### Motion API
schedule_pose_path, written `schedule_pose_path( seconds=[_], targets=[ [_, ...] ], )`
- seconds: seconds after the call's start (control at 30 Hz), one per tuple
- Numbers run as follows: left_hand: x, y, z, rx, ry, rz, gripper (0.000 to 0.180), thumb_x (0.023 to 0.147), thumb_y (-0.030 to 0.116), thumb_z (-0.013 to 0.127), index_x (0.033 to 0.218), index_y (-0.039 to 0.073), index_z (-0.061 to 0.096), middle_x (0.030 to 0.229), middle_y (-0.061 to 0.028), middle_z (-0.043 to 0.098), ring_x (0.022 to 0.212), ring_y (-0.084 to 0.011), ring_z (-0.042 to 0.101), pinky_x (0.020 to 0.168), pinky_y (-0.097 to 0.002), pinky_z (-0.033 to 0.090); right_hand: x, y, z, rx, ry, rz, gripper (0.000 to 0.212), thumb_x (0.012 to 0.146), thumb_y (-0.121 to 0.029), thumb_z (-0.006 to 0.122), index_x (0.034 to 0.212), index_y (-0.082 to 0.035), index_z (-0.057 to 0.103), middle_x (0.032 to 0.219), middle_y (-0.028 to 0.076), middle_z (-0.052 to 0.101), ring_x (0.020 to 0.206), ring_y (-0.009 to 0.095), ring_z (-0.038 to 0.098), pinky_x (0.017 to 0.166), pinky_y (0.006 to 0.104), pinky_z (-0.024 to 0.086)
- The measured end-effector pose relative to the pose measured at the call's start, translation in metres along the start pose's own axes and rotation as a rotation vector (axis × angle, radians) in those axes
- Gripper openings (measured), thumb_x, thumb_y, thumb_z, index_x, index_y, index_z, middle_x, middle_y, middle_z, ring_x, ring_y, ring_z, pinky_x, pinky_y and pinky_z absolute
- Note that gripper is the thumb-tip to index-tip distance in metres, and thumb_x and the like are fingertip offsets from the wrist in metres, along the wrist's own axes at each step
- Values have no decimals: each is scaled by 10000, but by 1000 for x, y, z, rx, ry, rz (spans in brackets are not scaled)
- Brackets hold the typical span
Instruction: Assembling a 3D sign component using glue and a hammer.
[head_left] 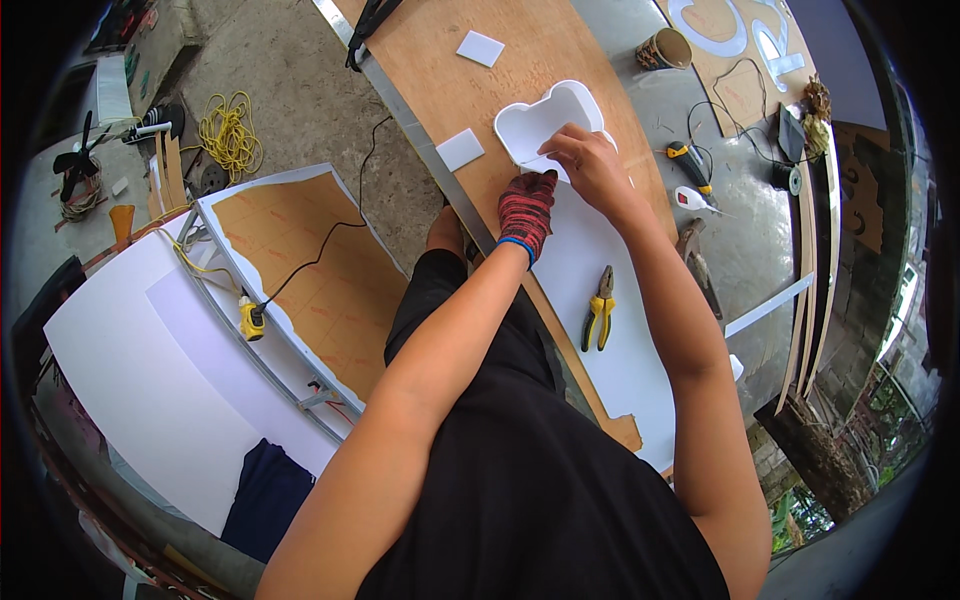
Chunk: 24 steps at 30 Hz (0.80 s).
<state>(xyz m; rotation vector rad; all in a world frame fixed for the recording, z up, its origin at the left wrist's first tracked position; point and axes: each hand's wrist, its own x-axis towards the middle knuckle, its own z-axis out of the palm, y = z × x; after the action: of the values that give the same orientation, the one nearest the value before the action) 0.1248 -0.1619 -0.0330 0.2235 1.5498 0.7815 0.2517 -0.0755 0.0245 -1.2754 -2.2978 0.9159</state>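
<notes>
A white hollow shape [517, 122] with thin upright walls and a wavy outline lies on the brown wooden board [590, 50]. My left hand [527, 210], in a red and black knitted glove with a blue cuff, is closed at the shape's near edge, gripping its wall. My bare right hand [588, 160] reaches over the shape's near right side with fingers bent and pinched together. Whatever is between those fingertips is too small to make out. Below my hands, yellow and black pliers [600, 310] rest on a white sheet [575, 250].
Two small white rectangular pieces, one nearer [460, 150] and one farther [480, 49], lie on the board. Along the right are a cup [664, 49], a yellow-black glue gun [689, 165], a white bottle [692, 198] and a hammer [697, 265]. A yellow plug [251, 318] with a black cord hangs left.
</notes>
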Motion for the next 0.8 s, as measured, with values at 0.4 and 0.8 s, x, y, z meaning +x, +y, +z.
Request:
schedule_pose_path(
  seconds=[0.4, 0.8],
  targets=[
    [5, -6, -1, 33, 10, 23, 265, 998, 231, 757, 1138, 13, 702, 1020, -64, 740, 806, -173, 681, 747, -320, 556, -7, 1, 4, 88, 22, 11, 162, 891, 19, 736, 1004, -90, 778, 1018, 115, 734, 905, 366, 719, 792, 446, 564],
    [-9, 10, 0, -19, 6, -55, 256, 1005, 213, 755, 1166, 24, 689, 1023, -58, 730, 830, -164, 678, 757, -320, 547, -19, -4, 11, 63, 77, 132, 154, 911, -40, 722, 1021, -124, 788, 1014, 56, 732, 899, 302, 683, 863, 423, 505]
  ],
)
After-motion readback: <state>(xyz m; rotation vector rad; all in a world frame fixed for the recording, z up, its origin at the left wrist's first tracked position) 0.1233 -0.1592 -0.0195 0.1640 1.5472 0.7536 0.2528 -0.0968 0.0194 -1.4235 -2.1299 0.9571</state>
